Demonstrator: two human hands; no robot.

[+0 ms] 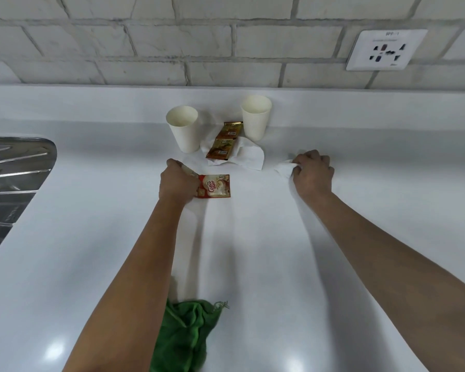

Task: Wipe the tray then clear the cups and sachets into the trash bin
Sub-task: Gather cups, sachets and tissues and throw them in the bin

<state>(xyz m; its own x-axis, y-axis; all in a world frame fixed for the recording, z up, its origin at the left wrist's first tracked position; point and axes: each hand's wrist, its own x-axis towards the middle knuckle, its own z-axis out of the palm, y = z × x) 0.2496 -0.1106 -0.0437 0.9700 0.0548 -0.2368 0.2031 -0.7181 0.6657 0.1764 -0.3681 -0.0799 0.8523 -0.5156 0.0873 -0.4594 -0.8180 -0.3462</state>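
Clearing step judged underway. Creamer sachet (pixel 215 186) gripped by left hand (pixel 176 181) on worktop (pixel 253 251); crumpled tissue (pixel 285 168), right of sachet, gripped by right hand (pixel 312 174). Next: cups (pixel 183 128) beyond sachet to be gathered; bin unseen.

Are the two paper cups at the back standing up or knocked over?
Both upright. The left cup and the right cup stand on their bases on the white counter, open rims facing up. Contents cannot be told.
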